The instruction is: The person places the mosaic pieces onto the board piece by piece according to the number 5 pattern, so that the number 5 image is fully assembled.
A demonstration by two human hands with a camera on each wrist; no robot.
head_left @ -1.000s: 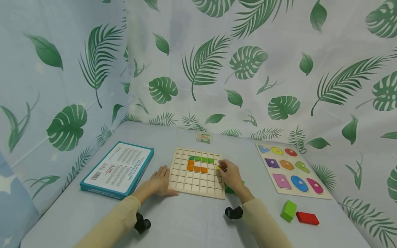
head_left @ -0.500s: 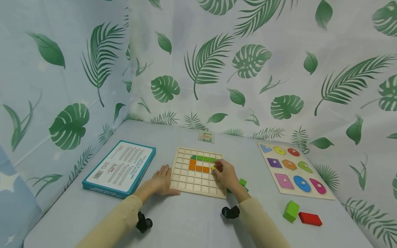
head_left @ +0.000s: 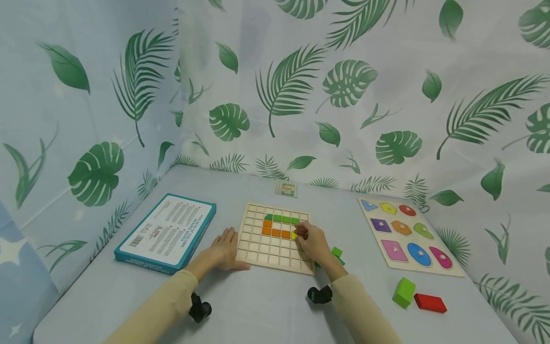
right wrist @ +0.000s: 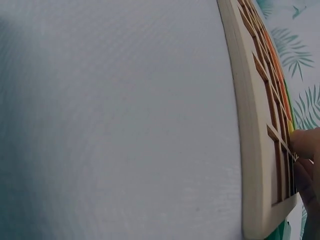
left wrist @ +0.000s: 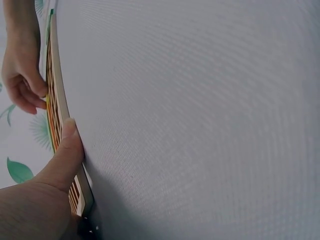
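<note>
A wooden grid board point(head_left: 265, 249) lies in the middle of the table. A row of green tiles point(head_left: 284, 220) and several orange tiles point(head_left: 274, 232) sit in its cells. At the right end of the orange row is a small yellow tile point(head_left: 294, 235), pinched between the thumb and fingers of my right hand point(head_left: 313, 241). My left hand point(head_left: 223, 249) lies along the board's left side with straight fingers. In the left wrist view its thumb point(left wrist: 70, 145) presses on the board's front edge.
Loose green pieces point(head_left: 337, 253) lie right of the board, partly behind my right wrist. A boxed set point(head_left: 167, 231) is at left, a shape puzzle point(head_left: 397, 243) at right. Nearer are a green block point(head_left: 404, 292) and a red block point(head_left: 430, 303). A pattern card point(head_left: 286, 188) lies behind the board.
My right hand has moved left over the board's right part, bringing the yellow tile down at the end of the orange row. The left hand stays at the board's edge.
</note>
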